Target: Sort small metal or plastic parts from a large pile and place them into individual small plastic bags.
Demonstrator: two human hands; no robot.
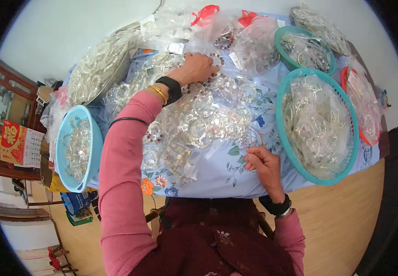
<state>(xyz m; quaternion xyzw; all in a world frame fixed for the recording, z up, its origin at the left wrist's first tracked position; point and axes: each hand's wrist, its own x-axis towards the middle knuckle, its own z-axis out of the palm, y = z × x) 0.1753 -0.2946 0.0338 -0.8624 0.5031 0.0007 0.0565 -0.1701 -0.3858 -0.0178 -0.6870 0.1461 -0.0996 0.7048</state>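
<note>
My left hand [193, 69] reaches to the middle of the table, over a heap of small clear bags of jewellery [212, 110]. Its fingers are curled downward, and what they close on is hidden. Dark beaded strands [188, 88] lie right beside and under this hand. Nearer the table's front edge, my right hand [264, 166] hovers over the flowered blue cloth [235, 181]. Thumb and fingertips are drawn together in a pinch; whatever may be between them is too small to make out.
A turquoise basket [280, 138] of bagged jewellery stands at right, with a green basket [279, 48] behind and a red one [345, 79] beside it. A light-blue basin [88, 179] of small pieces sits left. Large clear bags [256, 46] line the back.
</note>
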